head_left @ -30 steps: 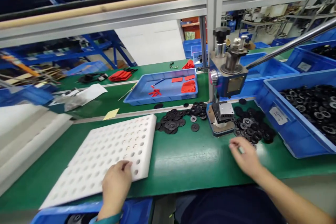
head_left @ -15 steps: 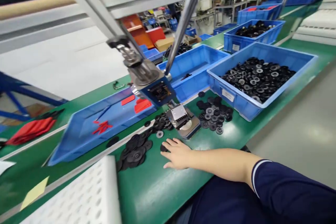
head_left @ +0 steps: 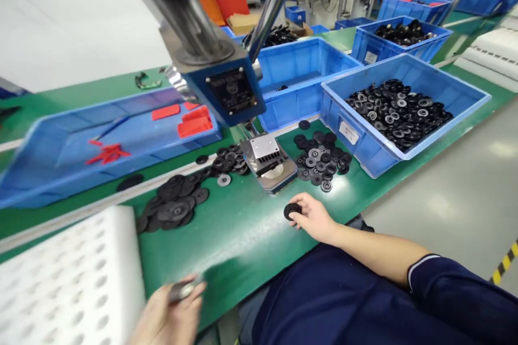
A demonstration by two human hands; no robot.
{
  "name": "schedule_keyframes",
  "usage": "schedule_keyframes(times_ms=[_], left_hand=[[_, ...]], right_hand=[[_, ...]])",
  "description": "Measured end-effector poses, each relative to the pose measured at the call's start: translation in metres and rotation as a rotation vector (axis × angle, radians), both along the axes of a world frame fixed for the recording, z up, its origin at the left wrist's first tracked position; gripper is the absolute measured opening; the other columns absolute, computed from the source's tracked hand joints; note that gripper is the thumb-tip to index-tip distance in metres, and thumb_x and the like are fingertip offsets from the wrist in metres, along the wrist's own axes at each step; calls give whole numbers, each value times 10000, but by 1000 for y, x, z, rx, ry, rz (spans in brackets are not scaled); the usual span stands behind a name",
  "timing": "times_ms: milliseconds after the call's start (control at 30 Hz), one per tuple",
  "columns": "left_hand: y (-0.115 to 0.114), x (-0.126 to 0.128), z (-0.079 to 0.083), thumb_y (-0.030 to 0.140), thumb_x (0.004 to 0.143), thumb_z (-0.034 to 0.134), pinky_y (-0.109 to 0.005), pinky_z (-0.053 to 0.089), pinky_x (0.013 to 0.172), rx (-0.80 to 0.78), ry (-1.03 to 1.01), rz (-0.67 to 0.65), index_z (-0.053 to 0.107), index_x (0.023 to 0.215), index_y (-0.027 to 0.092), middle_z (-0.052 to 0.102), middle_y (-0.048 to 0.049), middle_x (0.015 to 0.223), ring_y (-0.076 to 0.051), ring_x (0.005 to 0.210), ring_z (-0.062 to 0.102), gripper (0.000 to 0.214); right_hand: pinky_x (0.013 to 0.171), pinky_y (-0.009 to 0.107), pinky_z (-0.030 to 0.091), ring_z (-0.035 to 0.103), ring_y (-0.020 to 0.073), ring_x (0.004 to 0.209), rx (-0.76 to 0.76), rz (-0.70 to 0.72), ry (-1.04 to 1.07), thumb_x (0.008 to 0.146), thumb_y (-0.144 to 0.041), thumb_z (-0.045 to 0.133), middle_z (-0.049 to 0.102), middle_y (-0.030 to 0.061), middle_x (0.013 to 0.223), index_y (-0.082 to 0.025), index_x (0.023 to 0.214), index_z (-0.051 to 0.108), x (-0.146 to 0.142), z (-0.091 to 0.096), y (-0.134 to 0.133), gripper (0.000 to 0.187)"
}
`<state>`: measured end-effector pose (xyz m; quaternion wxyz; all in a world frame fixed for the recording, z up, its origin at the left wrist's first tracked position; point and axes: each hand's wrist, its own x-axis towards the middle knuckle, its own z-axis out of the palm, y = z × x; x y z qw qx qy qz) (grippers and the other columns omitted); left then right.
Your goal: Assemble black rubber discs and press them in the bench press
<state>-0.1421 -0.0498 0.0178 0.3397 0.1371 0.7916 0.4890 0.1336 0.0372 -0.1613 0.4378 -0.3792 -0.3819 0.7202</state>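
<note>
Our right hand [head_left: 313,218] pinches a black disc [head_left: 292,210] on the green surface [head_left: 243,237], at 6 o'clock from the press base [head_left: 269,164]. Our left hand [head_left: 165,315], at 7 o'clock, grips a small blurred metal piece [head_left: 182,290] beside the white foam tray [head_left: 68,285].

Green worktop [head_left: 251,237] carries a blue-bodied hand press [head_left: 226,91] with a long metal lever [head_left: 275,0]. Left of it — shallow blue tray [head_left: 60,145] holding red pieces [head_left: 190,121]. Loose black discs piled left [head_left: 174,207] and right [head_left: 321,159] of the press base. Right: blue bin [head_left: 364,145] full of black rings; an emptier bin [head_left: 299,81] behind it. White perforated foam board [head_left: 68,285] at near left — blurred.
</note>
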Motion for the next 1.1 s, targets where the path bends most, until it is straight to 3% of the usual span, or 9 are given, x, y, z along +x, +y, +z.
schedule_keyframes(times_ms=[33, 100, 167, 267, 400, 567, 733, 933, 1100], left_hand=[[4, 27, -12, 531, 367, 1002, -223, 573, 590, 0, -111, -46, 586, 965, 139, 705, -66, 1027, -167, 772, 666, 827], [16, 79, -36, 625, 548, 944, -289, 555, 603, -11, -290, -338, 500, 1033, 151, 705, -114, 1064, -205, 783, 663, 811], [28, 117, -58, 554, 744, 871, -268, 522, 643, 15, -185, -637, 453, 1181, 164, 705, -100, 1050, -153, 760, 630, 720], [40, 147, -80, 484, 773, 826, -240, 488, 671, -94, -109, -895, 495, 1271, 79, 709, -147, 1065, -134, 801, 616, 721], [50, 153, -87, 482, 697, 811, -251, 477, 666, -220, -94, -890, 603, 1155, 24, 714, -184, 1065, -141, 791, 609, 681], [55, 151, -85, 506, 681, 815, -263, 465, 607, -231, -49, -861, 643, 1148, 15, 703, -125, 924, -126, 682, 552, 699], [55, 146, -87, 592, 697, 832, -248, 453, 612, -226, -58, -856, 631, 1145, 9, 625, -57, 777, -120, 664, 524, 762], [52, 134, -90, 609, 679, 887, -225, 414, 592, -200, -152, -743, 604, 1113, 64, 574, -21, 811, -93, 672, 461, 752], [49, 125, -92, 549, 742, 877, -230, 410, 592, -187, -167, -776, 609, 1108, 94, 562, -20, 866, -88, 684, 456, 643]], right_hand=[[611, 262, 574, 739, 188, 778, -20, 0, 37, 877, -334, 664, 680, 58, 998, -166, 1407, 500, 6, -1, -2, 580], [686, 270, 590, 728, 167, 786, -17, -20, 98, 826, -347, 745, 693, 58, 971, -144, 1434, 522, 16, -4, -3, 679], [762, 284, 598, 713, 147, 783, 11, -46, 117, 830, -372, 757, 716, 81, 958, -102, 1326, 618, 21, -6, -3, 581], [859, 304, 595, 721, 150, 881, 58, -85, 89, 910, -350, 672, 733, 101, 1059, -108, 1232, 675, 22, -8, -4, 403], [938, 293, 577, 723, 152, 989, 208, -118, 41, 974, -289, 623, 743, 72, 1097, -137, 1187, 719, 23, -5, -10, 279], [943, 237, 570, 720, 118, 1022, 430, -144, -10, 1032, -224, 567, 739, 52, 1147, -152, 1244, 722, 28, 3, -11, 271], [1126, 373, 501, 632, 180, 1275, 654, -183, 32, 1026, -114, 512, 679, 126, 1302, -110, 1244, 707, 33, 10, -5, 293], [1190, 447, 430, 579, 266, 1355, 840, -158, 142, 983, -351, 655, 611, 243, 1370, -21, 1294, 661, 37, 14, 1, 454], [1156, 398, 460, 605, 244, 1327, 754, -132, 126, 990, -454, 640, 655, 199, 1316, -82, 1244, 684, 34, 13, -1, 453]])
